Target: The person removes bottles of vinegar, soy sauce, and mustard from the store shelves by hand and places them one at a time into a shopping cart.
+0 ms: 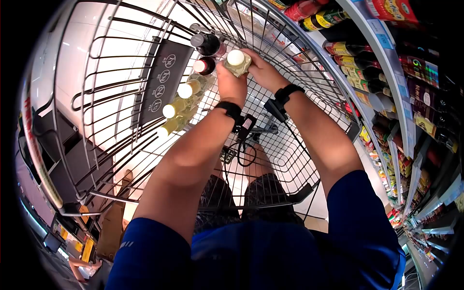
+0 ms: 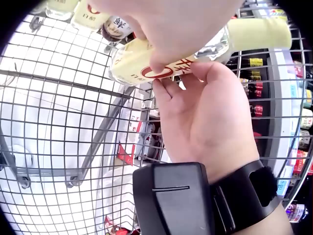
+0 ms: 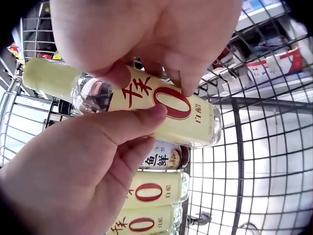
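Note:
A clear bottle of white vinegar [image 1: 237, 64] with a pale yellow label and a cream cap is held between both hands over the shopping cart. My left hand [image 1: 231, 86] grips it, the thumb lying across the label in the right wrist view. My right hand [image 1: 265, 72] holds the bottle from the other side, with its fingertips at the label. In both wrist views the bottle lies slantwise, a red 0 on its label facing the cameras. Beside the left hand stand a dark bottle [image 1: 209, 44], a red-capped bottle [image 1: 204, 65] and several similar pale vinegar bottles [image 3: 149, 192].
The wire cart [image 1: 104, 92] surrounds both hands, with a dark panel [image 1: 162, 79] on its left side. Store shelves [image 1: 386, 53] of bottled goods run close along the right. At the lower left another person's arm [image 1: 77, 268] shows.

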{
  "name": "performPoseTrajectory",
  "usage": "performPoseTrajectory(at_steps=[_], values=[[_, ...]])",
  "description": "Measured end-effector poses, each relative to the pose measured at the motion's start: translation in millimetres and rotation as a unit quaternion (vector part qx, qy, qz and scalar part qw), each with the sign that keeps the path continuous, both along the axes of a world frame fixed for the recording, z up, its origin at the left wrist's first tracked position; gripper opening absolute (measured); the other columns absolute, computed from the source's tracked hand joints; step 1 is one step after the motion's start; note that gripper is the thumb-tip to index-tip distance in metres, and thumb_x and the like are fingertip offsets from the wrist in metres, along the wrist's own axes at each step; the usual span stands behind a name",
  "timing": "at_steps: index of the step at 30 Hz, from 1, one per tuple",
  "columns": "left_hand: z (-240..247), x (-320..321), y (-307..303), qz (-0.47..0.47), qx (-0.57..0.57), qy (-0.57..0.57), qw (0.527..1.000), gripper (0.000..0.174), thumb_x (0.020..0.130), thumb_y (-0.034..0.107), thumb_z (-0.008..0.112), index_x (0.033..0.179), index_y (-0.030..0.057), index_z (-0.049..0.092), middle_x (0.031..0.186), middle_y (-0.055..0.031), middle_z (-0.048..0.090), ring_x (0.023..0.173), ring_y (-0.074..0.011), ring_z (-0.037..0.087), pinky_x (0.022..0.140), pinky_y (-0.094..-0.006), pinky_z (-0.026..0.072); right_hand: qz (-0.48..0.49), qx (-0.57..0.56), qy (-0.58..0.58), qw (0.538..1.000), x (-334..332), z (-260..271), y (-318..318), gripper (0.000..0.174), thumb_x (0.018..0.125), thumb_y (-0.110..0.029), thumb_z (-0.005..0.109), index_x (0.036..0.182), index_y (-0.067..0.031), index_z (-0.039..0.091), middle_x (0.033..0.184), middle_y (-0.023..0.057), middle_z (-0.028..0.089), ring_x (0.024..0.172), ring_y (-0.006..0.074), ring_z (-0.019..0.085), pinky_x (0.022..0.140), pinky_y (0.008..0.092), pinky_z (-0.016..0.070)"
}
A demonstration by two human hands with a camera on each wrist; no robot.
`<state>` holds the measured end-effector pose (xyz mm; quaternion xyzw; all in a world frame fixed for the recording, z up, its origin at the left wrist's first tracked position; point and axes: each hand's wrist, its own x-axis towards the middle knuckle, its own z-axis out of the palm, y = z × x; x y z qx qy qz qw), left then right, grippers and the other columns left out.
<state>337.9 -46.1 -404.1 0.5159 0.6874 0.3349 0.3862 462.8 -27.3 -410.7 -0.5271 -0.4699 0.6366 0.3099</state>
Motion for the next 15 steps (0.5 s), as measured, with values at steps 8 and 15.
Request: performPoseTrajectory(at_steps=[8,15], values=[[-25,3,12,0.031,-0.05,0.055,0.997,0.058,0.078,0.012,0.073,0.122,-0.0045,0.039,0.106,-0.0266,0.063,0.1,-0.0415,0.062,0.086,-0.0432,0.0492,0.007,0.021,-0.001,1.0,-8,-21,22,0.051,0.09,0.0,0.044,0.14,-0.0065,0.043,0.129,0.0107,0.057,0.113,0.0176,0.056,0.098,0.0284,0.0422],[-32,-11,14,-0.014,-0.104,0.085,0.991,0.038,0.076,0.021,0.076,0.104,-0.0004,0.062,0.099,-0.0225,0.068,0.096,-0.04,0.064,0.083,-0.043,0.0513,-0.001,0.036,-0.077,0.996,-13,-22,11,0.053,0.09,-0.002,0.044,0.143,-0.0055,0.039,0.137,0.0157,0.051,0.13,0.0222,0.046,0.108,0.0308,0.0335]])
